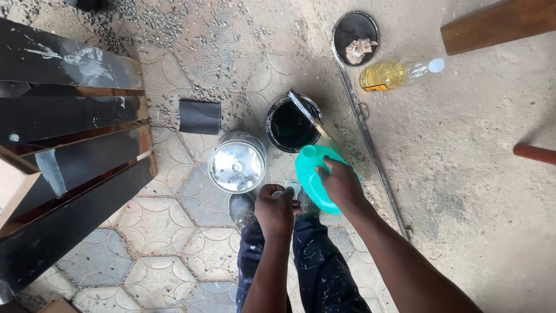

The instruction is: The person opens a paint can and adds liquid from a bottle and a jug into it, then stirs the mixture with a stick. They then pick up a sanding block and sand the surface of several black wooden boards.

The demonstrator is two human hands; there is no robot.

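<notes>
My right hand point(341, 182) grips a teal plastic bottle point(313, 174), which is tilted with its open neck towards a black paint can point(289, 124). A brush point(310, 116) with a wooden handle rests across that can's rim. My left hand point(275, 210) is curled just left of the bottle's base, its fingers closed on a small pale cap point(292, 188). Both hands hover above my paint-spattered trouser legs point(313, 266).
A closed silver tin point(237, 165) stands left of the paint can. On the ground lie a black square sheet point(200, 116), a black lid holding a rag point(354, 36), a bottle of yellow liquid point(394, 72) and a thin metal rod point(370, 145). Black-painted planks point(63, 150) fill the left.
</notes>
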